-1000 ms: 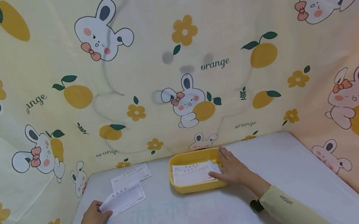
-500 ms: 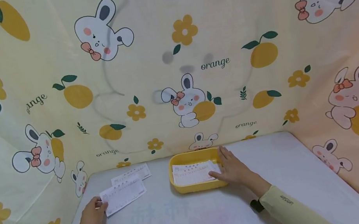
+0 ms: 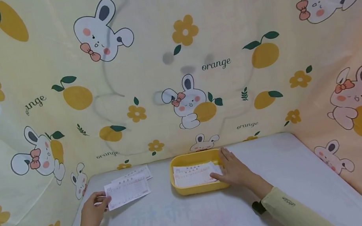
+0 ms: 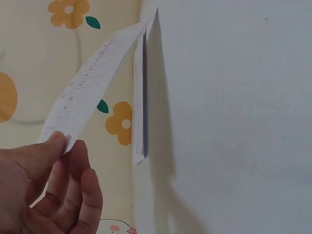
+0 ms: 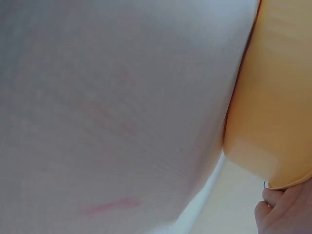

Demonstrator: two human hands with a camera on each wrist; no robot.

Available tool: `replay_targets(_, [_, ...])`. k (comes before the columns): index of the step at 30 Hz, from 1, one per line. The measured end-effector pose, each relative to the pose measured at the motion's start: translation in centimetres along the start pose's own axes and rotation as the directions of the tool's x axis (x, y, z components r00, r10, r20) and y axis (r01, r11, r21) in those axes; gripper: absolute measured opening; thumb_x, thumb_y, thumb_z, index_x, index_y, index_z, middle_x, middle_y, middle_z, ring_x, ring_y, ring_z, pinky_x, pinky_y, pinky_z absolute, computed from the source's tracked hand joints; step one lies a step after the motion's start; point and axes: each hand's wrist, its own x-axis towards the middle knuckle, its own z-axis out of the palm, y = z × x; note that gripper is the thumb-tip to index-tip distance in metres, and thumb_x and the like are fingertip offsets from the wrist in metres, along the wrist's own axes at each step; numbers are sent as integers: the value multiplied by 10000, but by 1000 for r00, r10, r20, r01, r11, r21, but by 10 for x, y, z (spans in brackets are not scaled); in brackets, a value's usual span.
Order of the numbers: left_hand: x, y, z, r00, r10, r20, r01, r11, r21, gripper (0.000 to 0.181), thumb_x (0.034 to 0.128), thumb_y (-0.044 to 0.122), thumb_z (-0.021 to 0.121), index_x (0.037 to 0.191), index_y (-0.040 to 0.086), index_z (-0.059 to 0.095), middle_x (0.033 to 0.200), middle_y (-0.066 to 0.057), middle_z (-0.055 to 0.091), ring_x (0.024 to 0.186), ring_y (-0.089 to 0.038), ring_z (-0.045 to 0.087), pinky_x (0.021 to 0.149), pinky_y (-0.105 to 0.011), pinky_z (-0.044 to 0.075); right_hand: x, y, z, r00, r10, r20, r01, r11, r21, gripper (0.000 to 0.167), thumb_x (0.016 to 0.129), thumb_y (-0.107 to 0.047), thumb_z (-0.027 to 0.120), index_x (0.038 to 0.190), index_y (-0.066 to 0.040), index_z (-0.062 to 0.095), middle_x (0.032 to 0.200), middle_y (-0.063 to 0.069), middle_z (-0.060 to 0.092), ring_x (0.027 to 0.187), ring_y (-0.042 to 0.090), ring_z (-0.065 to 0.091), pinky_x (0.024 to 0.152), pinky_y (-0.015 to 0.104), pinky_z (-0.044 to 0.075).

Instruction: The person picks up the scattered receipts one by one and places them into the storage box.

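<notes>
My left hand [image 3: 93, 209] pinches the near left end of a printed paper slip [image 3: 127, 193] between thumb and fingers. In the left wrist view, that slip is lifted and slanting above the table. A second printed slip [image 3: 147, 170] lies partly hidden behind it. With fingers extended, my right hand [image 3: 235, 170] rests at the right end of a yellow plastic basket [image 3: 201, 188], its thumb reaching over the rim. Overlapping slips [image 3: 191, 177] lie inside. The right wrist view has the basket's side wall [image 5: 278, 97] and only part of that hand [image 5: 290, 207].
Both hands work over a white table [image 3: 185, 224] with faint stains. A cloth [image 3: 144, 63] printed with rabbits, oranges and flowers stands behind the table and along both sides. The basket sits near the table's back edge.
My left hand has raised the pinched slip and shifted it slightly back and right; its curled left end now lies flatter. The right hand and basket have stayed put.
</notes>
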Motion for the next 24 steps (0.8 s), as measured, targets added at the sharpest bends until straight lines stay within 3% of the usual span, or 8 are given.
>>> replay_targets(11, [3, 3, 9, 998, 16, -65, -22, 996, -82, 283, 1066, 177, 692, 1233, -42, 630, 1120, -230, 749, 865, -166, 722, 785, -358, 630, -1, -1, -2, 1000, -4, 4, 4, 1000, 4, 1204, 958, -780, 553, 1676, 71, 95, 1775, 251, 80, 1645, 419, 107, 1322, 549, 145])
replay_targets(24, [5, 22, 20, 995, 2, -101, -17, 988, -151, 277, 1071, 211, 699, 1211, -23, 648, 1054, -170, 785, 810, -99, 680, 783, -322, 611, 0, 0, -1, 1000, -5, 6, 5, 1000, -1, 1209, 956, -793, 547, 1677, 67, 98, 1776, 246, 78, 1647, 413, 102, 1323, 540, 145])
